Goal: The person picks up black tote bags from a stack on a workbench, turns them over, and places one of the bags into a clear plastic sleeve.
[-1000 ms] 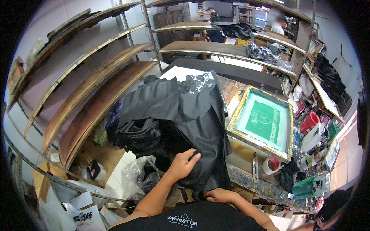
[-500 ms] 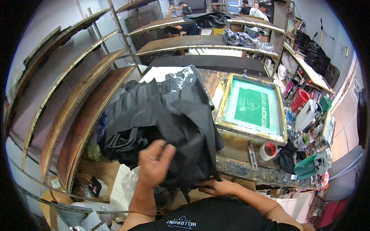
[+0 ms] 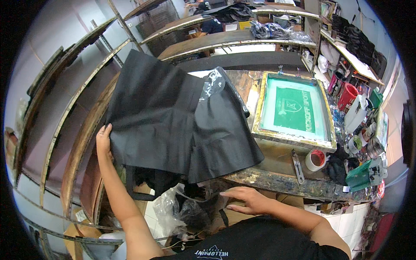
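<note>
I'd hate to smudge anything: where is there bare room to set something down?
The lower back shelf looks bare left of the plastic bags. The table has a small bare patch between black cloth, green screen and metal tool. It's crowded around the red bucket, right of the screen.

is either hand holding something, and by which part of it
The left hand holds a black fabric sheet by its left edge, toward the lower corner. The right hand is open, with nothing visibly held.

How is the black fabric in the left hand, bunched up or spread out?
Spread out: the black fabric shows as a broad panel, its edge in the left hand. Whether it is doubled, I cannot tell.
</note>
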The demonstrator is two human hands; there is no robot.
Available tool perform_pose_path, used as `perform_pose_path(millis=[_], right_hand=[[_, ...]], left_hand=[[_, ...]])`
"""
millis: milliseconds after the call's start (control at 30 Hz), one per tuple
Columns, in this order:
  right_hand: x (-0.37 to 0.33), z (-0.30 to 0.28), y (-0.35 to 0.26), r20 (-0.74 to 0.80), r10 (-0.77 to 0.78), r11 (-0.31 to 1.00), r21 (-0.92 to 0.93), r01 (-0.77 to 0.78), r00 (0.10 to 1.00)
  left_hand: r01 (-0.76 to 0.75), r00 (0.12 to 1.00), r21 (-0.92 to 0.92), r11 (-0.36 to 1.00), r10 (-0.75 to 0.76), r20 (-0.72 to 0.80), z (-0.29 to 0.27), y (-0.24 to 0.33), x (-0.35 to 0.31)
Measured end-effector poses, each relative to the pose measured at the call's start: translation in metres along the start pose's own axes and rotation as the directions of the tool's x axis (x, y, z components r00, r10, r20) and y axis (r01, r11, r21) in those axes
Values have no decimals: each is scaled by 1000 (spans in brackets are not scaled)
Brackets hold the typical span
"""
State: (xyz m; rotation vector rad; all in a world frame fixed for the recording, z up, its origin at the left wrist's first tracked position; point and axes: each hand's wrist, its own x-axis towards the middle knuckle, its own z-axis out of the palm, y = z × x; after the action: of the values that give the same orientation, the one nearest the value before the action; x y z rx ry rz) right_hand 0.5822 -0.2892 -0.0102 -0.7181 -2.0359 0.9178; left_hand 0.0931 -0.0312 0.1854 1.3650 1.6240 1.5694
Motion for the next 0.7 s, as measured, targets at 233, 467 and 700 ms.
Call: perform_pose_path(millis=[233,467,700], right_hand=[[-49,-10,21,39,295,955,1,-296,955],[-60,-11,19,25,447,893,47,-448,894],[-46,-8,29,34,391,918,-82,-387,920]], left_hand=[[393,915,249,885,-351,-200,-12,-117,71],[252,959,618,745,-278,-56,-86,-204,83],[266,955,900,346,30,-294,-3,-149,58]])
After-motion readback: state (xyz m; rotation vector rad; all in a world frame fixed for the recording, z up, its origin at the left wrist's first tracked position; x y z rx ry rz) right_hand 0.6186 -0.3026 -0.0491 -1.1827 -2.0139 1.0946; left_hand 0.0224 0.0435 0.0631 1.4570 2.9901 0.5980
